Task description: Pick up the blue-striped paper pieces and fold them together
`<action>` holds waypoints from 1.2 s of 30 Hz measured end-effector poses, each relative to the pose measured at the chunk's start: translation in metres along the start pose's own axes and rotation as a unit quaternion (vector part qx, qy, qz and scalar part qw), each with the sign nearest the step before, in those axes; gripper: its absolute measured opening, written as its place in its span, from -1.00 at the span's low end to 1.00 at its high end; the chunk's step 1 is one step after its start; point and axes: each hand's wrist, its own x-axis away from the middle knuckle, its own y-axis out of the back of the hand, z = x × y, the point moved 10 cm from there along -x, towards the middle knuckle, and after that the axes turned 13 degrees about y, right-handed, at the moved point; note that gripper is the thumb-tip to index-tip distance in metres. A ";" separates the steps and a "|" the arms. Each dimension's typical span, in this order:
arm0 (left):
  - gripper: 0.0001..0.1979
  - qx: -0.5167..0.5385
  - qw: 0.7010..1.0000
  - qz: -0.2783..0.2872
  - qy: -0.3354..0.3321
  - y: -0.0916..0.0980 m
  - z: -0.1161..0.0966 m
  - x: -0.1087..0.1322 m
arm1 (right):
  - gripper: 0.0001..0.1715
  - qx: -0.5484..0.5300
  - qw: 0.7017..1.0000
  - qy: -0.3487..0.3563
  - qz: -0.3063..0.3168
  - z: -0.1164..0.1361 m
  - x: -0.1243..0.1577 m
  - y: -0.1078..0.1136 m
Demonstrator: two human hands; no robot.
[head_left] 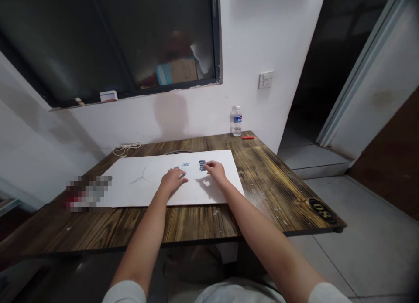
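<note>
Saw a broad brown wooden table with dark streaky grain, and on it a flat white rectangular board, taken as the clock's centre. Found the left hand over the board's middle, with thumb and fingers loosely curved; could not tell whether gripping anything. Found the right hand at three o'clock, with thumb and forefinger drawn close together; could not tell whether pinching or merely touching. Saw a clear plastic bottle with a blue label standing upright at two o'clock, near a loosely coiled white cable's same far edge, the latter at ten. Noted a thin grey three-branched wire at nine o'clock, and a short red stick just beside the bottle. Found a small dark blue piece at two o'clock, at the right hand's fingertips. Spotted a tiny blue-and-white striped piece at one o'clock, between the hands.
</note>
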 end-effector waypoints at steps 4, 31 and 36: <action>-0.81 0.004 1.000 -0.005 -0.001 0.001 -0.002 0.000 | -0.76 0.007 1.000 -0.001 -0.001 0.001 0.001 0.001; -0.91 0.223 0.972 -0.058 0.053 0.006 0.005 -0.006 | -0.73 0.031 0.999 -0.001 0.010 -0.003 0.001 0.000; -0.95 0.273 0.957 -0.096 0.026 0.015 0.001 -0.005 | -0.74 0.024 1.000 -0.009 0.009 -0.004 0.000 0.000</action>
